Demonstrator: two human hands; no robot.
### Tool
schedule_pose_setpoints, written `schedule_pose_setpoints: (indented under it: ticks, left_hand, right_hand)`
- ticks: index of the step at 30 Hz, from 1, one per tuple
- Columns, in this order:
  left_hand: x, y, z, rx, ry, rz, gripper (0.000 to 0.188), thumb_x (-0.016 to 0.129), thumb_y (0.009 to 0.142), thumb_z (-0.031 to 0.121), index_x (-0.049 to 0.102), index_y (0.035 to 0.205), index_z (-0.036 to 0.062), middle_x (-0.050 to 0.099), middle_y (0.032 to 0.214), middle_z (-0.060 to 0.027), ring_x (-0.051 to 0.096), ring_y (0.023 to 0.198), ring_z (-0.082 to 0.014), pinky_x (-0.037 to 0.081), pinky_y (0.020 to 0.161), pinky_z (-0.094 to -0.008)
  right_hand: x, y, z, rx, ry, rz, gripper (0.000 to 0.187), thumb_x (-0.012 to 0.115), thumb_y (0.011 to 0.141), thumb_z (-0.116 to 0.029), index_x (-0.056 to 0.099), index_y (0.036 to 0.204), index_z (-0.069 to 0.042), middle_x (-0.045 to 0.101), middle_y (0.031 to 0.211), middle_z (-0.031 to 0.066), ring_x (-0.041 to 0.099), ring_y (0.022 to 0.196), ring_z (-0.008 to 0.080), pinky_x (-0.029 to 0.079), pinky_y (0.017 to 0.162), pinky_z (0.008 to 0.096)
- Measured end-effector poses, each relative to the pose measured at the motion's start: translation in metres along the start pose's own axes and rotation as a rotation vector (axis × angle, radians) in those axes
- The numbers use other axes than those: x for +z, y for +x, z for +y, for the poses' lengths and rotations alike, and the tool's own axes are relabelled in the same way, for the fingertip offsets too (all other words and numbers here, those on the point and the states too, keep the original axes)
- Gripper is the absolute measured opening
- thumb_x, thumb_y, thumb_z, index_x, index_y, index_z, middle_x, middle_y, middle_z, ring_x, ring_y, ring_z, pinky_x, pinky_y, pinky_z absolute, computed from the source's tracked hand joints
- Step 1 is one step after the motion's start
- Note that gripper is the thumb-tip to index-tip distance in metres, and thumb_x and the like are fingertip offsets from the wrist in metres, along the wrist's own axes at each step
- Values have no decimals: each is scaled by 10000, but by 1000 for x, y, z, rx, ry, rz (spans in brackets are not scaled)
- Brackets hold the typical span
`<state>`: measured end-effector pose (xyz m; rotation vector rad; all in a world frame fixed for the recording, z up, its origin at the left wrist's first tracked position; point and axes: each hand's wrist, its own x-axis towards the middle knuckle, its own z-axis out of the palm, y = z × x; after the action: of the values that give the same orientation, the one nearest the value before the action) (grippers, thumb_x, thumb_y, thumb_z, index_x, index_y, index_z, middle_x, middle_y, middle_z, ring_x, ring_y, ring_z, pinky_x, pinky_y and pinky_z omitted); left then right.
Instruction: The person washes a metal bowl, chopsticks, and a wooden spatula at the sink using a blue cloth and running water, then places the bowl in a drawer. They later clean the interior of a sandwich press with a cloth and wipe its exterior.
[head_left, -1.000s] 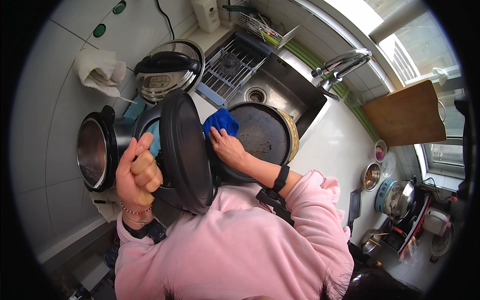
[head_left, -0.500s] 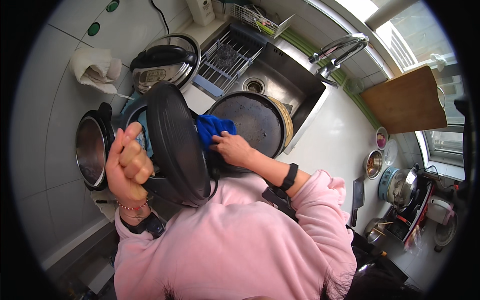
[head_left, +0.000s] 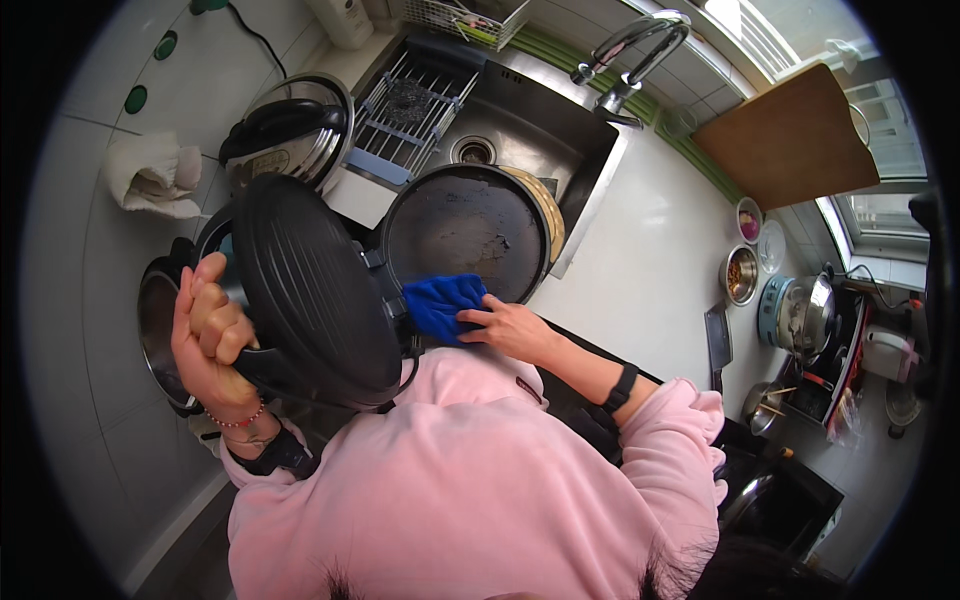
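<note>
My left hand (head_left: 215,335) is curled at the outer edge of an electric griddle's black ribbed half (head_left: 310,290), holding it tilted up. What its fingers grip is partly hidden. A dark round griddle plate (head_left: 450,225), worn and spotted, lies flat beside it over the sink's near edge. Hinge pieces show between the two, so they appear to be joined. My right hand (head_left: 505,330) holds a crumpled blue cloth (head_left: 440,305) by its right side, at the near rim of the flat plate.
Behind the griddle are a steel sink (head_left: 550,115) with a faucet (head_left: 620,85) and a drying rack (head_left: 405,110). A pot lid (head_left: 290,125) and a metal pot (head_left: 160,335) stand left. Rightward are a cleaver (head_left: 718,340), small bowls (head_left: 740,275) and a cutting board (head_left: 790,140).
The blue cloth and my right hand have moved out from beside the ribbed half toward the near rim of the flat plate. The ribbed half tilts further left, with my left hand still on it.
</note>
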<state>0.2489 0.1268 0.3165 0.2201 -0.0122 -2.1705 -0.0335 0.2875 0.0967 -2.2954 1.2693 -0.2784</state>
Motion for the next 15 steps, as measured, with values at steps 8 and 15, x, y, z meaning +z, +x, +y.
schedule_pose_setpoints:
  ticks: [8,15]
  left_hand:
    - [-2,-5,13,-9,23,-11,233,228,1016,249,259,820,127,185,511,62,142,355,-16,116,335,-205]
    - [-9,-12,8,-40,33,-9,234,233,1016,247,255,814,131,185,511,61,131,357,-19,101,341,-210]
  right_hand:
    - [-44,-49,73,374,-211,5,156,551,760,-86,693,743,-150,560,1095,-117,502,1043,223,548,698,300]
    - [-71,7,122,647,-341,626,278,572,764,-50,604,1040,-50,561,1058,122,509,1012,338,510,766,388]
